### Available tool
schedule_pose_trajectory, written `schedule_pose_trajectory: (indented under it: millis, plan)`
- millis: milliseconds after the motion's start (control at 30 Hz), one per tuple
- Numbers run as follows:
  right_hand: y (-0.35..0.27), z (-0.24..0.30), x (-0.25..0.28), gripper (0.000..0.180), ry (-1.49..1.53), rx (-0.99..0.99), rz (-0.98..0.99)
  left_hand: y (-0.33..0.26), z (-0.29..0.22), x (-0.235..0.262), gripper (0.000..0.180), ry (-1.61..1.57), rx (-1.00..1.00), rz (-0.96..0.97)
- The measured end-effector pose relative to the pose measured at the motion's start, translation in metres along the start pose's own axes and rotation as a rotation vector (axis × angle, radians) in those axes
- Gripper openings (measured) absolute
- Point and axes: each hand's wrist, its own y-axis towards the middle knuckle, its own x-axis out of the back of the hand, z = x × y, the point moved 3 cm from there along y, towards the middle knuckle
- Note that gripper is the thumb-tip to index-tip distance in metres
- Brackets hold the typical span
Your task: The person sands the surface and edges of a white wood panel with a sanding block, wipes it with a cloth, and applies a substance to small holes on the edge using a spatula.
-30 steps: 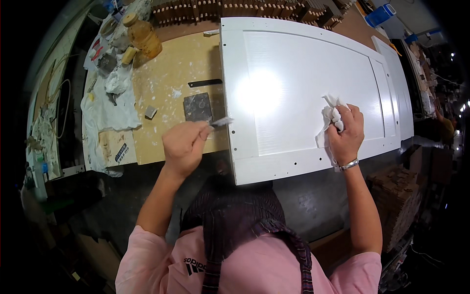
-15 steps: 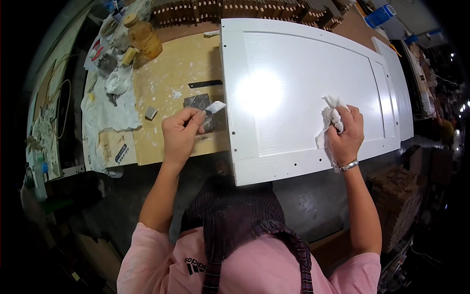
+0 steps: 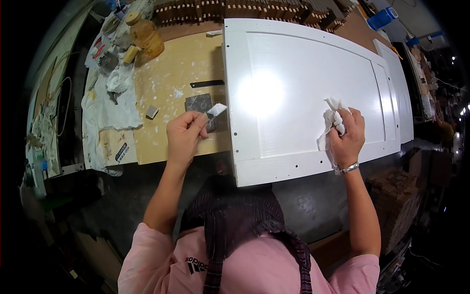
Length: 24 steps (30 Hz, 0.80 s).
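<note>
My left hand (image 3: 184,134) is closed in a pinch around a small putty knife (image 3: 217,109), whose pale, slanted blade points right toward the edge of a white panelled door (image 3: 303,73). Beneath the blade lies a dark grey square plate (image 3: 195,104) on the tan board. My right hand (image 3: 348,137) grips a crumpled white rag (image 3: 330,130) and rests with it on the right part of the door. Small dark holes dot the door's frame. Most of the knife's handle is hidden by my fingers.
A black utility blade strip (image 3: 206,84) and a small grey block (image 3: 152,112) lie on the tan board (image 3: 166,88). Behind them stands a yellowish jar (image 3: 144,36) beside white cloths (image 3: 115,103). Rows of brown wooden pieces (image 3: 196,12) line the back; a blue container (image 3: 382,18) is far right.
My left hand with the putty knife has shifted slightly to the right. The right hand and rag stay at nearly the same spot on the door.
</note>
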Motion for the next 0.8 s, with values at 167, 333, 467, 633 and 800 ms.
schedule_pose_trajectory:
  millis: [167, 333, 467, 633, 800]
  plan:
    - [0.001, 0.002, 0.002, 0.037, 0.002, 0.001, -0.002, -0.007, 0.001, -0.002, 0.016, 0.067, -0.023, 0.075]
    - [0.000, 0.002, 0.002, 0.037, 0.013, -0.006, 0.000, -0.010, -0.005, -0.003, 0.014, 0.067, -0.106, 0.116]
    - [0.001, 0.003, 0.003, 0.037, 0.010, -0.020, 0.008, 0.009, -0.013, 0.000, 0.012, 0.232, -0.183, -0.042]
    - [-0.001, 0.001, 0.001, 0.038, 0.006, -0.001, 0.005, 0.008, -0.018, -0.002, 0.012, 0.252, -0.221, 0.021]
    - [0.000, 0.001, 0.002, 0.037, -0.019, 0.022, -0.008, 0.020, -0.012, 0.002, 0.017, 0.135, -0.100, 0.023]
